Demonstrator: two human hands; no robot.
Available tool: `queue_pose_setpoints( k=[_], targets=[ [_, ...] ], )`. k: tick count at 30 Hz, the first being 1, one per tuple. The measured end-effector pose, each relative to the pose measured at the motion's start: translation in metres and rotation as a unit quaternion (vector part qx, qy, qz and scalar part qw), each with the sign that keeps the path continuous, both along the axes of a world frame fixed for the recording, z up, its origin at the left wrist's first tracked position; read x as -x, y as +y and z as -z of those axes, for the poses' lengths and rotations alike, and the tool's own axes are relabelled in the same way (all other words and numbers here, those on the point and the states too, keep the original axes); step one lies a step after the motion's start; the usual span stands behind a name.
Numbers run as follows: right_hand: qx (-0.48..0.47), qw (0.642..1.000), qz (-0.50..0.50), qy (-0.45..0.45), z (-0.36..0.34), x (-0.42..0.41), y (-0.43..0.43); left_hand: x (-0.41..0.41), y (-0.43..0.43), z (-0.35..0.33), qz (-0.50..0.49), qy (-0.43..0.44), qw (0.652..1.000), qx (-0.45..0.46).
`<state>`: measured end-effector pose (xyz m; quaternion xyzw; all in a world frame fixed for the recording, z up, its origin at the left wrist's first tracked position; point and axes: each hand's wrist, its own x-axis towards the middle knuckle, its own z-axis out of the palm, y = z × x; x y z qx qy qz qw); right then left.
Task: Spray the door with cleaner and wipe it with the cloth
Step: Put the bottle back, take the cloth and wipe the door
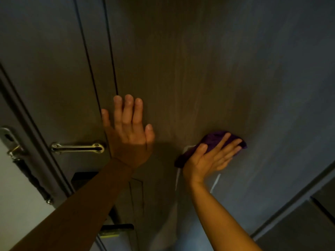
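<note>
A dark grey-brown door (199, 69) fills most of the head view, with faint vertical streaks on its surface. My left hand (127, 131) lies flat on the door with its fingers spread and nothing in it. To the right, my right hand (211, 156) presses a purple cloth (215, 140) flat against the door, the palm and fingers lying over it. Part of a pale sheet (188, 148) stuck to the door shows beside and below the cloth. No spray bottle is in sight.
A metal security latch (78, 148) sits on the door left of my left hand, with its chain and plate (10, 142) on the frame. A dark lock body (81, 178) and a handle (116, 227) lie below. The door frame's right edge (293, 201) runs diagonally at lower right.
</note>
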<state>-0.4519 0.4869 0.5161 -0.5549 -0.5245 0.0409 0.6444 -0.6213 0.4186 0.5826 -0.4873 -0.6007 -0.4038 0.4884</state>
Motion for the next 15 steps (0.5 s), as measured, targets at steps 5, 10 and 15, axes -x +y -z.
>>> queue_pose_setpoints(
  k=[5, 10, 15],
  targets=[
    [-0.038, 0.997, -0.024, -0.069, 0.005, 0.033, -0.021, -0.001, -0.007, 0.000, 0.009, -0.007, 1.000, 0.014],
    [-0.106, 0.967, -0.046, -0.227, 0.029, 0.033, -0.021, -0.001, -0.015, -0.003, 0.048, -0.019, 0.999, 0.015],
    [-0.227, 0.858, -0.067, -0.455, 0.047, 0.003, -0.004, -0.001, -0.022, 0.022, 0.094, -0.067, 0.993, 0.028]
  ],
)
